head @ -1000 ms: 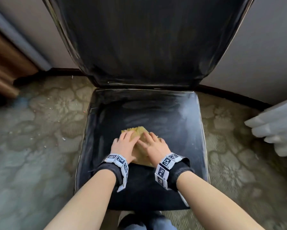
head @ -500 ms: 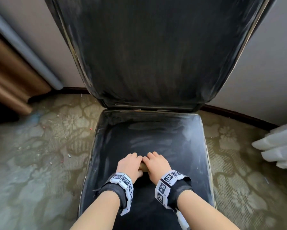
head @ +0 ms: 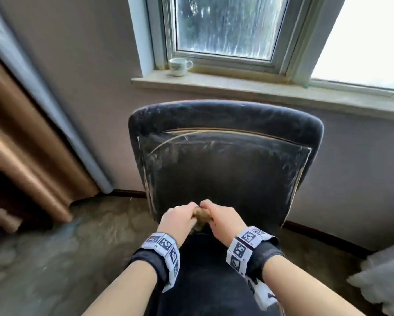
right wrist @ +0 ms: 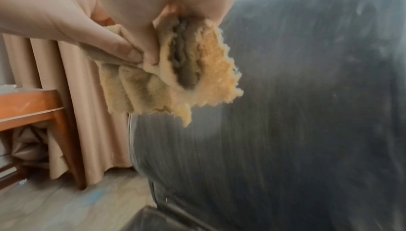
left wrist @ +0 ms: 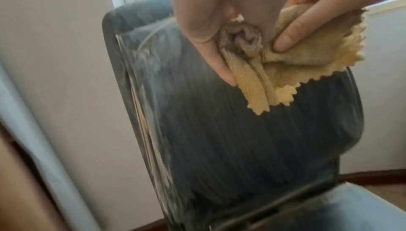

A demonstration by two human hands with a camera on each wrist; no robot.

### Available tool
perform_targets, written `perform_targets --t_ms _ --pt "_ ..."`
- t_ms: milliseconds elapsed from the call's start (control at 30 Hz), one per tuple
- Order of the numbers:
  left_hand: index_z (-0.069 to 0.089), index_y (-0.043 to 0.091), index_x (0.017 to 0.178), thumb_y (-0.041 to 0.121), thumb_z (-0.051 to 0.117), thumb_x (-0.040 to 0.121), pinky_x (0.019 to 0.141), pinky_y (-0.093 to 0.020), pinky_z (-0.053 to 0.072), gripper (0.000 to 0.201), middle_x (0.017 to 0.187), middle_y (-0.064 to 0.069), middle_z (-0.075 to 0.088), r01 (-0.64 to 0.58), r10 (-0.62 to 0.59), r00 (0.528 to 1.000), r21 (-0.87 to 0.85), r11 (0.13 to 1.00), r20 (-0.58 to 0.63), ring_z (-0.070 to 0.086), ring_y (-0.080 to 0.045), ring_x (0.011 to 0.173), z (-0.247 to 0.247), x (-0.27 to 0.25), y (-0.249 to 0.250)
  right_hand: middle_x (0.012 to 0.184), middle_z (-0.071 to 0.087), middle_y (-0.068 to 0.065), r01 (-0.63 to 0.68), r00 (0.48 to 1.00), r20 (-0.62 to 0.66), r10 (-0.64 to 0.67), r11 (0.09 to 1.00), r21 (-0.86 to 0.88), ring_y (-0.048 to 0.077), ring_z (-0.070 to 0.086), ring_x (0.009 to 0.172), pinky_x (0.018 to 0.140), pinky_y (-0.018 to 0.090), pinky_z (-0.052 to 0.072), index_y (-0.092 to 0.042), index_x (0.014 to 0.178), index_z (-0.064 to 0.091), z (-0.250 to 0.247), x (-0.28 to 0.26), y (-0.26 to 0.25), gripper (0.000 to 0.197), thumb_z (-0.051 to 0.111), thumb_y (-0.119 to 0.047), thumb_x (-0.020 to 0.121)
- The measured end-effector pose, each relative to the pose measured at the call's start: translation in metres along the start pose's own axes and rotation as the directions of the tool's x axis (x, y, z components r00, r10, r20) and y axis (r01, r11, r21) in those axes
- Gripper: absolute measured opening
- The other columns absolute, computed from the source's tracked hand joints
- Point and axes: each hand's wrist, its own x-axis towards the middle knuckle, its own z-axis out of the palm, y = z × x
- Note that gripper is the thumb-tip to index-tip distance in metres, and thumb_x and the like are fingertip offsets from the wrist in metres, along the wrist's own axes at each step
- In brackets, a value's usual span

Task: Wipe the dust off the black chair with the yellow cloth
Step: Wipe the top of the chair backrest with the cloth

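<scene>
The black chair stands before me; dusty streaks cover its backrest (head: 225, 169) (left wrist: 241, 139) (right wrist: 307, 113). Both hands hold the bunched yellow cloth (head: 201, 216) in the air in front of the lower backrest, above the seat (head: 202, 283). My left hand (head: 180, 218) grips the cloth's left side and my right hand (head: 223, 218) its right side. In the left wrist view, fingers (left wrist: 219, 71) pinch the crumpled cloth (left wrist: 296, 57), whose zigzag edge hangs down. The right wrist view shows fingers (right wrist: 151, 55) curled round the cloth (right wrist: 206, 78), its folds grey with dust.
Behind the chair are a wall and a window sill (head: 237, 87) with a white cup (head: 179, 66). A brown curtain (head: 20, 144) hangs at the left, and beside it a wooden table (right wrist: 33, 108). Something white and soft (head: 383, 281) lies at the right. Patterned carpet (head: 54, 258) surrounds the chair.
Both hands gathered the cloth from the seat and lifted it in front of the lower backrest. The head view has tilted up, so the window has come into sight.
</scene>
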Motion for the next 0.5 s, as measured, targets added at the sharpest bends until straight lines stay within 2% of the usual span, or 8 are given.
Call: perform_targets --t_ms 67,133,200,233,300,367,433,500 --pt "0.049 0.020 0.120 0.029 0.049 0.090 0.086 -0.033 0.042 0.031 0.112 -0.004 0.065 0.012 -0.007 0.993 0.042 0.999 -0.118 0.059 -0.027 0.104 -0.028 0.013 -0.003 0.122 0.062 0.000 0.072 0.992 -0.100 -0.070 0.997 0.016 0.025 0.063 0.101 0.087 0.036 0.050 -0.022 0.133 0.043 -0.022 0.020 -0.009 0.057 0.052 -0.003 0.081" --pt "0.054 0.019 0.116 0.031 0.055 0.088 0.086 -0.034 0.044 0.031 0.109 -0.003 0.064 -0.035 0.035 0.967 0.002 0.999 -0.253 0.060 -0.025 0.102 -0.053 0.029 -0.008 0.116 0.067 0.007 0.171 0.956 -0.244 -0.162 0.985 0.017 0.027 0.068 0.095 0.080 0.039 0.056 -0.017 0.122 0.059 -0.038 0.042 -0.016 0.061 0.063 0.007 0.066" --pt "0.062 0.013 0.105 0.027 0.063 0.081 0.083 -0.036 0.049 0.027 0.101 -0.005 0.064 -0.172 0.145 0.908 -0.033 0.985 -0.392 0.062 -0.027 0.094 -0.075 0.048 -0.013 0.104 0.071 0.014 0.191 0.901 -0.395 -0.177 0.982 -0.005 0.030 0.071 0.084 0.070 0.044 0.059 -0.008 0.100 0.071 -0.057 0.065 -0.020 0.051 0.069 0.014 0.053" --pt "0.065 0.011 0.100 0.025 0.068 0.076 0.080 -0.036 0.051 0.028 0.099 -0.006 0.063 -0.236 0.202 0.871 -0.021 0.972 -0.447 0.062 -0.028 0.089 -0.084 0.059 -0.016 0.101 0.072 0.015 0.185 0.880 -0.442 -0.174 0.983 -0.017 0.031 0.071 0.082 0.069 0.044 0.059 -0.007 0.094 0.073 -0.068 0.075 -0.024 0.045 0.069 0.014 0.054" --pt "0.065 0.012 0.104 0.026 0.077 0.066 0.082 -0.037 0.051 0.042 0.105 -0.007 0.062 -0.299 0.266 0.824 0.014 0.954 -0.500 0.061 -0.028 0.090 -0.107 0.079 -0.029 0.102 0.071 0.016 0.167 0.812 -0.560 -0.166 0.985 -0.051 0.031 0.070 0.084 0.073 0.044 0.058 -0.005 0.090 0.073 -0.091 0.095 -0.035 0.034 0.063 0.010 0.061" --pt "0.061 0.013 0.115 0.032 0.085 0.056 0.090 -0.040 0.047 0.066 0.115 -0.010 0.059 -0.266 0.283 0.801 0.111 0.958 -0.528 0.059 -0.029 0.101 -0.131 0.099 -0.045 0.106 0.070 0.016 0.121 0.713 -0.686 -0.143 0.989 -0.081 0.031 0.068 0.091 0.080 0.039 0.057 -0.003 0.091 0.072 -0.110 0.114 -0.045 0.031 0.055 0.005 0.067" --pt "0.050 0.010 0.129 0.038 0.086 0.051 0.100 -0.043 0.039 0.090 0.126 -0.012 0.053 -0.143 0.201 0.805 0.146 0.979 -0.559 0.051 -0.029 0.118 -0.151 0.115 -0.062 0.113 0.066 0.018 0.057 0.628 -0.769 -0.115 0.993 -0.102 0.032 0.065 0.098 0.082 0.034 0.054 -0.001 0.095 0.071 -0.125 0.132 -0.055 0.033 0.052 0.007 0.070" --pt "0.029 0.008 0.142 0.044 0.082 0.058 0.111 -0.041 0.024 0.105 0.140 -0.012 0.039 -0.032 0.059 0.840 0.059 0.998 -0.540 0.034 -0.025 0.134 -0.161 0.132 -0.076 0.120 0.061 0.021 -0.007 0.609 -0.787 -0.099 0.991 -0.130 0.036 0.062 0.104 0.075 0.036 0.056 0.003 0.098 0.068 -0.131 0.158 -0.068 0.038 0.057 0.016 0.065"
